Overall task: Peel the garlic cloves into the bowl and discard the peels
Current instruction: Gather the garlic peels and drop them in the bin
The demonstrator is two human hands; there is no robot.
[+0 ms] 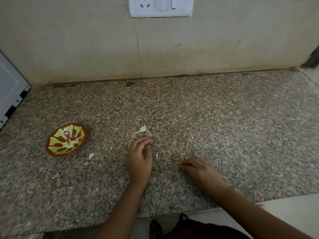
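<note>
A red and green patterned bowl point(66, 140) sits on the granite counter at the left, with several peeled garlic cloves point(71, 143) in its bottom. One pale clove point(91, 156) lies on the counter just right of the bowl. A white garlic peel with a stem point(141, 129) lies above my left hand point(139, 160). That hand rests edge-down on the counter, fingers loosely curved, holding nothing I can see. A small white scrap point(157, 156) lies between the hands. My right hand point(201, 171) rests palm down, fingers bent, fingertips on the counter.
The speckled granite counter point(224, 126) runs back to a beige tiled wall. A white appliance point(10, 88) stands at the far left. A switch and socket plate point(161, 6) is on the wall above. The counter's front edge is near my body.
</note>
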